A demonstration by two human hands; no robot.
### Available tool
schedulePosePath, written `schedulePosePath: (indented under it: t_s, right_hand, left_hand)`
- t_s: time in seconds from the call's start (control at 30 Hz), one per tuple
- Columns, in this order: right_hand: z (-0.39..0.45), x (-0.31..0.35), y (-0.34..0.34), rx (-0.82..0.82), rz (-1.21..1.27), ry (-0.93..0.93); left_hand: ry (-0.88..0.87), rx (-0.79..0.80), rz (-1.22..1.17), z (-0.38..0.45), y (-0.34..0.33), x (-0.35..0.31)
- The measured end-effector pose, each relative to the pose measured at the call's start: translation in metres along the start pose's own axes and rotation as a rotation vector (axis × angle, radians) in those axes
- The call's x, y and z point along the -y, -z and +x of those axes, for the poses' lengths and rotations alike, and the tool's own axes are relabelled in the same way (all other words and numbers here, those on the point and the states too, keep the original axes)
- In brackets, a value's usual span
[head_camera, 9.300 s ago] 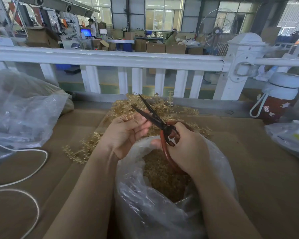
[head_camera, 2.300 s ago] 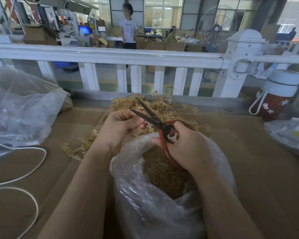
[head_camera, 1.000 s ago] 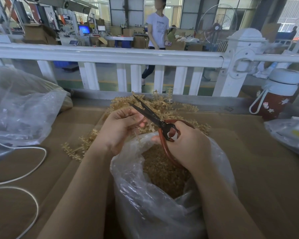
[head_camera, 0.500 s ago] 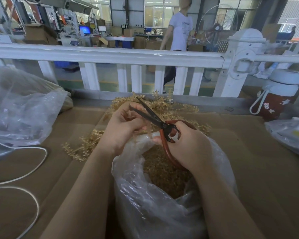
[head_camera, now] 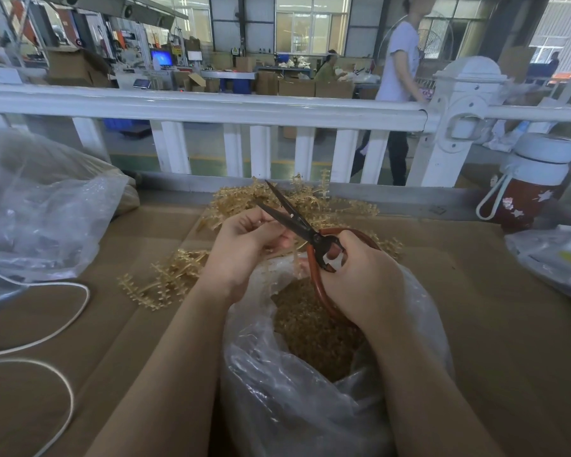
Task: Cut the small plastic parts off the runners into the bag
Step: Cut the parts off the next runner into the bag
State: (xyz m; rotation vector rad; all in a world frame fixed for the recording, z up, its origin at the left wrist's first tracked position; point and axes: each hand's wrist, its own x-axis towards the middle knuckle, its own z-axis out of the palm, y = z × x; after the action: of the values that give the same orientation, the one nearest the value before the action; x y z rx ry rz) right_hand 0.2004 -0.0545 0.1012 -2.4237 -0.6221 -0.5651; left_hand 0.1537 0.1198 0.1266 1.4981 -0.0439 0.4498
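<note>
My left hand (head_camera: 244,249) pinches a thin tan plastic runner (head_camera: 285,250) just above the mouth of the clear plastic bag (head_camera: 310,407), while my right hand (head_camera: 360,278) grips the red loop handles of the dark-bladed scissors (head_camera: 297,222), whose blades stand parted and point away from me. The small tan cut parts (head_camera: 310,324) already heap inside the bag. To do this snip well, I judge I should keep the runner held over the opening, set the blades close against the stem so each part comes off clean, and keep my left fingertips back from the edges. The part at the blades is too small to make out.

Beyond my hands lies a pile of uncut golden runners (head_camera: 297,202), with more sprigs (head_camera: 165,278) to the left. All rests on a brown cardboard-covered table (head_camera: 508,324). A second clear bag (head_camera: 40,206) sits far left, a white cord (head_camera: 47,324) loops near left, and a red flask with a white lid (head_camera: 531,186) stands far right. A white railing (head_camera: 211,107) fences off a workshop where a person (head_camera: 399,77) walks past.
</note>
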Motion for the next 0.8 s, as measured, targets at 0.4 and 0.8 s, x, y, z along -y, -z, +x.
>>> schedulePosePath:
  t_s: [0.4, 0.8]
  right_hand:
    - [-0.0018, -0.0025, -0.0044, -0.129, 0.051, 0.041]
    - [0.0015, -0.0019, -0.0064, -0.077, 0.44, -0.11]
  left_hand:
    - [0.028, 0.031, -0.167, -0.0015, -0.0054, -0.0022]
    - [0.072, -0.025, -0.181, 0.0003, 0.0007, -0.0017]
